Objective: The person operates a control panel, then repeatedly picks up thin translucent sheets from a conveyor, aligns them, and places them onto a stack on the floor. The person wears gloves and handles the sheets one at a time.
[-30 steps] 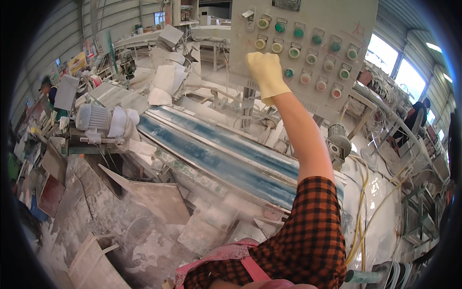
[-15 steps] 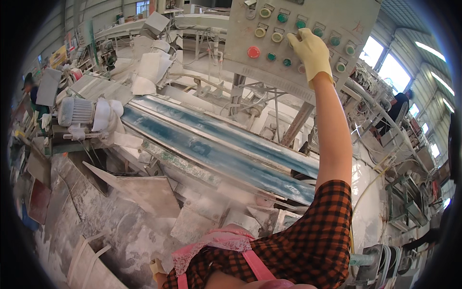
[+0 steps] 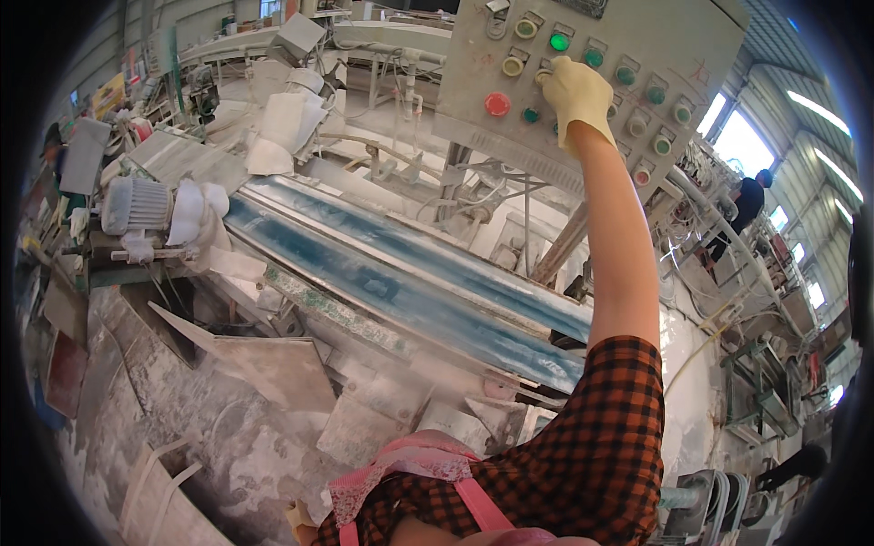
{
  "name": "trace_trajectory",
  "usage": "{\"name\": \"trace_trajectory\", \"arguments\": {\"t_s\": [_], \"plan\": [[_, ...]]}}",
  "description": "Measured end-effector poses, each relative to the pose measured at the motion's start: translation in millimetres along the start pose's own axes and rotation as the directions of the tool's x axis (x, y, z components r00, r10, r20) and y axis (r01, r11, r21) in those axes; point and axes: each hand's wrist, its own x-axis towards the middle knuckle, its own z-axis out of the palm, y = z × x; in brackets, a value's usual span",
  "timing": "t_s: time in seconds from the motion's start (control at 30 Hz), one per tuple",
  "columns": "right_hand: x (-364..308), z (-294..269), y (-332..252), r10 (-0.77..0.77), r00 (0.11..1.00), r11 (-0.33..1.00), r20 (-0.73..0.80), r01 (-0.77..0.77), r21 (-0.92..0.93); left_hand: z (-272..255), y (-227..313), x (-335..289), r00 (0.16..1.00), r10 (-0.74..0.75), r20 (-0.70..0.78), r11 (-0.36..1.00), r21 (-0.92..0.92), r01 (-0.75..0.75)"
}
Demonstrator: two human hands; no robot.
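My right hand (image 3: 580, 94), in a pale yellow glove, is raised to the grey control panel (image 3: 482, 100). Its fingers are closed around a small pale selector knob (image 3: 543, 78) in the second row, which they mostly cover. Just above, a green button (image 3: 559, 42) glows brighter than the other green ones. To the left of the fingers is another pale knob (image 3: 513, 66), and below that a large red button (image 3: 496, 104). My left hand (image 3: 299, 520), also gloved, hangs low by my body at the bottom edge; its fingers cannot be made out.
Beneath the panel a conveyor with two blue belts (image 3: 382, 282) runs across. A dusty motor (image 3: 138, 207) stands left, beside leaning boards (image 3: 264, 364). Far right, a person in dark clothes (image 3: 748, 205) is near piping. A yellow hose (image 3: 696, 341) trails on the right.
My right hand has shifted left on the panel and now grips a pale knob. A green button above it has lit up. The view has tilted slightly; my left hand stays low.
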Motion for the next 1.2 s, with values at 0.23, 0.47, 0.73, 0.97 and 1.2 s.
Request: {"name": "trace_trajectory", "arguments": {"t_s": [0.23,0.47,0.73,0.97,1.2], "plan": [[-11.9,-11.2,30.9,-0.042,0.998,0.961,-0.038,0.051,0.271,-2.7,51.0,-16.7,0.988,-0.003,0.156,0.999,0.037,-0.003],[-32.0,-33.8,77.4,0.060,0.998,0.978,0.001,-0.059,0.199,-2.8,35.5,7.8,0.996,-0.013,0.083,1.000,0.028,0.011],[-22.3,-23.8,44.6,0.042,0.999,0.999,0.032,-0.042,0.004,-1.5,46.1,4.0,0.995,0.033,0.095,0.999,0.001,-0.034],[-17.2,-7.2,38.4,0.020,1.000,0.998,0.021,-0.018,-0.057,-3.5,100.1,-13.2,0.982,0.000,0.188,0.985,0.167,-0.032],[-51.0,-38.4,113.6,0.174,0.978,0.953,-0.116,-0.138,0.269,-1.4,68.0,23.2,0.972,0.071,0.222,0.975,0.188,-0.114]]}}
